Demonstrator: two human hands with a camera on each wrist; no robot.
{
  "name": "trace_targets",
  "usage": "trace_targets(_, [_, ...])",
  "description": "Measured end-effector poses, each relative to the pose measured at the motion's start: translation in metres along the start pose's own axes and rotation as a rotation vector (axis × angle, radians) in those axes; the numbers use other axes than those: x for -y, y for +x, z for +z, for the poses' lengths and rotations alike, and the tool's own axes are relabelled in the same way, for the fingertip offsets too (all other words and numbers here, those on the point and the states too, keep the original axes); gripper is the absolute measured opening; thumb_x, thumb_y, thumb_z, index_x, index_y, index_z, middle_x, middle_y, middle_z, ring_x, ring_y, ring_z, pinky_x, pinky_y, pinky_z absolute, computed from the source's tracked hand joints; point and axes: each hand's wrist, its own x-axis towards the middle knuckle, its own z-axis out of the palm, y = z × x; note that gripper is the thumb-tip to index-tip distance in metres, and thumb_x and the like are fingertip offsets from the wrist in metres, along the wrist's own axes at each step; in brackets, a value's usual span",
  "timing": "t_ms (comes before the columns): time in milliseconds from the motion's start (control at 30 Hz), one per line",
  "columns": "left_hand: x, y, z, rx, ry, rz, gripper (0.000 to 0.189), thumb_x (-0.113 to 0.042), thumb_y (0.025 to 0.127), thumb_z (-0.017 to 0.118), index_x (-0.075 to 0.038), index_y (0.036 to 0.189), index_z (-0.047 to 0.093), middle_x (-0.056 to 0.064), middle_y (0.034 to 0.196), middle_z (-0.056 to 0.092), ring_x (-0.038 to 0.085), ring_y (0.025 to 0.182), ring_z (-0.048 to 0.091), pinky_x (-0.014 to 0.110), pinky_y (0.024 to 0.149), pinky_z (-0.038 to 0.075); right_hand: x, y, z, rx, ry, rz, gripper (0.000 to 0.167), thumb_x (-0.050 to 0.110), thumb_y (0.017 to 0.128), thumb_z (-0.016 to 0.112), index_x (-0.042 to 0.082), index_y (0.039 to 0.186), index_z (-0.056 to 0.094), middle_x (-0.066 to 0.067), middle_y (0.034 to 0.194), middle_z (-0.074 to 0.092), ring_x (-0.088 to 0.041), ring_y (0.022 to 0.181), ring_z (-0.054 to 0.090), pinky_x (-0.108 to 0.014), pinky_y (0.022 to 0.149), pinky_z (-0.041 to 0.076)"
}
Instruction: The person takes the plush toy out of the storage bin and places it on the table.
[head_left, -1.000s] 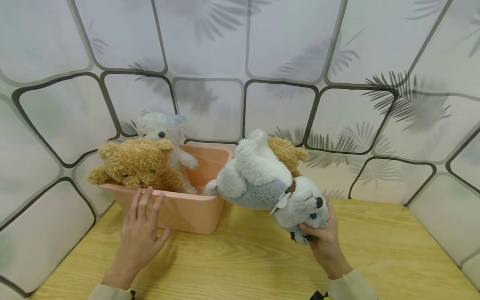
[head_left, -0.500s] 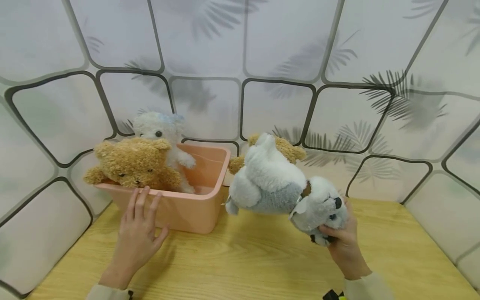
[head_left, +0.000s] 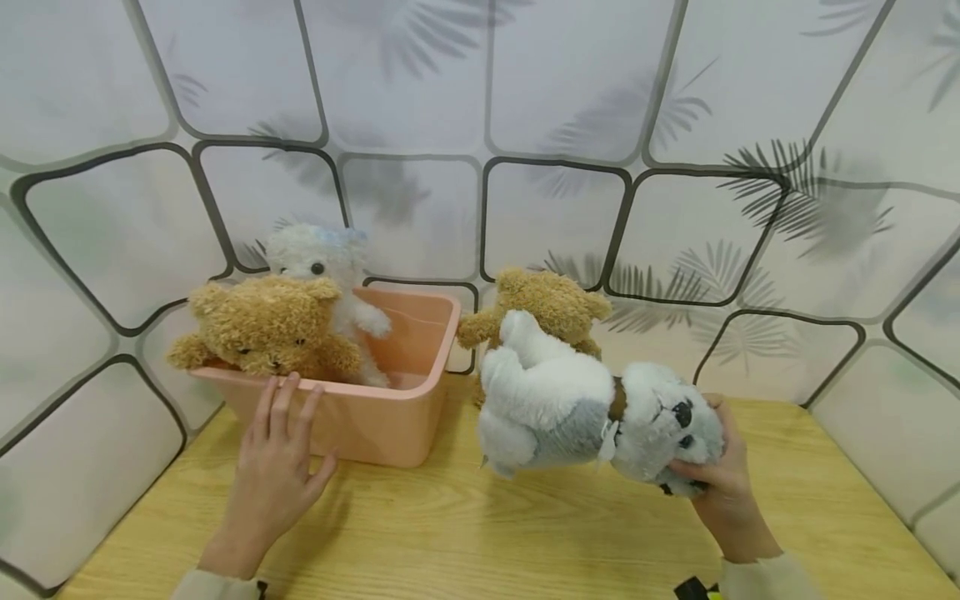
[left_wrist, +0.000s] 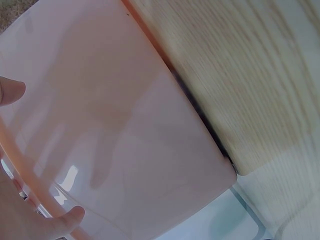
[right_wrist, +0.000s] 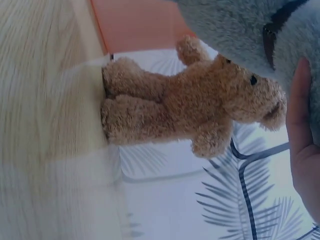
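Observation:
My right hand [head_left: 723, 487] grips the head of a grey and white plush dog [head_left: 558, 404] with a brown collar; it lies sideways, its hind legs toward the bin. The right wrist view shows part of its grey fur [right_wrist: 235, 35] beside my thumb. Behind it a brown teddy bear [right_wrist: 190, 100] stands on the table against the backdrop. My left hand [head_left: 273, 475] rests its fingers on the front rim of a pink plastic bin [head_left: 375, 425]. In that bin sit another brown teddy bear [head_left: 262, 325] and a white plush toy [head_left: 322, 254] with a bluish head.
The wooden table [head_left: 450, 533] carries everything. A patterned backdrop [head_left: 555, 108] rises behind and at both sides. The bin stands at the left, near the back of the table.
My right hand has carried the plush dog from the bin's right edge rightward and lower, uncovering more of the teddy bear behind it. My left hand stays on the rim.

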Motion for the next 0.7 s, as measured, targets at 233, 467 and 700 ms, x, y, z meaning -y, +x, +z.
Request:
trace_targets(233, [-0.001,0.001,0.0,0.006,-0.005,-0.007,0.073,-0.055,0.103,0.026,0.001,0.148,0.041,0.03,0.154,0.032,0.051,0.144,0.026,0.075,0.083,0.045,0.01,0.0,-0.008,0.009,-0.03,0.012,0.06,-0.025,0.079,0.047,0.005,0.13,0.052,-0.008,0.129,0.054,-0.019,0.108,0.056,-0.029,0.09,0.051])
trace_targets(467, [0.0,0.0,-0.001,0.004,-0.001,-0.004,0.072,-0.054,0.103,0.028,0.001,0.148,0.041,0.031,0.153,0.033,0.051,0.143,0.027,0.074,0.083,0.045,0.016,0.003,-0.013,0.004,0.028,-0.035,0.059,-0.027,0.082,0.042,-0.001,0.134,0.049,-0.011,0.129,0.055,-0.02,0.11,0.059,-0.029,0.09,0.054])
trace_targets(700, [-0.001,0.0,-0.001,0.006,0.003,-0.003,0.073,-0.056,0.104,0.026,0.0,0.149,0.04,0.032,0.153,0.032,0.052,0.142,0.027,0.074,0.082,0.045,0.021,0.011,-0.017,0.018,0.147,-0.115,0.054,-0.029,0.085,0.039,-0.01,0.135,0.047,-0.017,0.126,0.059,-0.024,0.108,0.061,-0.032,0.09,0.055])
